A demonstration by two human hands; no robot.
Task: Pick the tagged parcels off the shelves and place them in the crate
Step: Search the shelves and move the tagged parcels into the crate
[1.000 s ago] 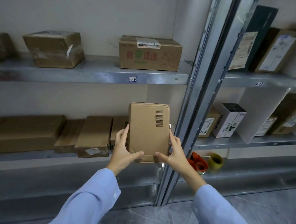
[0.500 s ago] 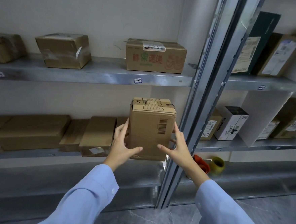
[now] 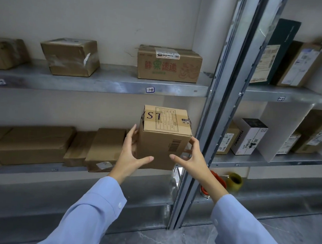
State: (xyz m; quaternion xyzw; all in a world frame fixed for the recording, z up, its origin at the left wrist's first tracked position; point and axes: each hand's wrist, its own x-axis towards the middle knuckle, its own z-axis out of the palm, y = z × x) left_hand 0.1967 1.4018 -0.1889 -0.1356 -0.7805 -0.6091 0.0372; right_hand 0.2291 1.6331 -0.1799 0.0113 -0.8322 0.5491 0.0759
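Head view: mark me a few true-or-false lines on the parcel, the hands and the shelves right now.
1. The left hand and the right hand both hold the parcel. True.
2. A barcode shows on the parcel's near face. True.
3. The parcel rests in the crate. False: the hands hold it up, and no crate is in view.
4. The upper shelf is bare. False: boxes stand on it, among them a box with red print.
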